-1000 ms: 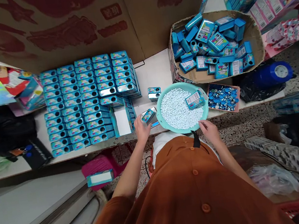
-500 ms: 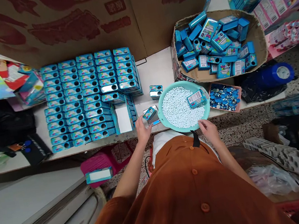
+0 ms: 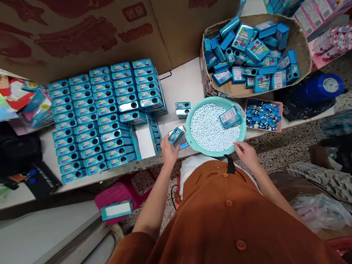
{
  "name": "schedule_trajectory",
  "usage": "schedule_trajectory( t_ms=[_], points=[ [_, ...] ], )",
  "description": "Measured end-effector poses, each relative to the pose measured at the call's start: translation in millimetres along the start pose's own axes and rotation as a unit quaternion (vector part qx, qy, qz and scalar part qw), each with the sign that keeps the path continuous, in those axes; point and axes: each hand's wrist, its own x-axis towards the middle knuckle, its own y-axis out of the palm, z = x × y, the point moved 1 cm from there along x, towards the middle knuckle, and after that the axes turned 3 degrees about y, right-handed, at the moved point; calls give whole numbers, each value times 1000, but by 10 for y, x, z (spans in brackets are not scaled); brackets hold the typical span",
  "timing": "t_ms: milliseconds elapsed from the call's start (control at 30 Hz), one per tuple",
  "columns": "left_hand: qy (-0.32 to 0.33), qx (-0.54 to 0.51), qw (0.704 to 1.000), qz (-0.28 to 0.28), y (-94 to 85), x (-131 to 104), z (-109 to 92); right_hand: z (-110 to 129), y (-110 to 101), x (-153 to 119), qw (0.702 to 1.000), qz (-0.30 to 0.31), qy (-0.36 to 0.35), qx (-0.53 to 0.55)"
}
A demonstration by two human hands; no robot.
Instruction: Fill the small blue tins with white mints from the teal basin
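Note:
My left hand (image 3: 169, 151) is wrapped round a small blue tin (image 3: 175, 135), tilted over a silvery scale-like plate at the table's front edge. White pellets (image 3: 210, 129) fill a mint-green basin (image 3: 189, 138) to its right, and another blue tin (image 3: 230, 117) lies on top of them. At the basin's front right rim, my right hand (image 3: 245, 151) has its fingertips pinched together; whatever they hold, if anything, is too small to make out. Two blue tins (image 3: 183, 109) stand together behind the scale-like plate.
Rows of blue tins (image 3: 105, 109) stand on the left, beside an open display box (image 3: 144, 141). A cardboard box (image 3: 208, 84) of loose tins is behind the basin. A pink tray (image 3: 281, 123) of round blue and silver pieces lies to the right. Large cardboard (image 3: 88, 34) rises behind.
The tin in my left hand has turned slightly, showing its top more clearly. My right hand stays at the basin's rim. The whole view has shifted a little.

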Motion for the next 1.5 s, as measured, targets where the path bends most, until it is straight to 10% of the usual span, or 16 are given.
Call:
schedule_trajectory(
  t_ms=[233,400,567,1267,1500],
  points=[
    [-109,-35,993,-13,66,267,-72,58,-19,7,1000,1,0,-6],
    [24,-29,995,-96,-459,205,-606,38,-36,-28,1000,-15,8,0],
    [124,-10,992,-31,-570,223,-963,43,2,-37,1000,-18,9,6],
    [101,-19,995,15,-336,49,-898,44,26,16,1000,-16,15,-1],
    [-82,-25,990,-111,-379,52,-507,38,-2,33,1000,-2,15,-4]
  ],
)
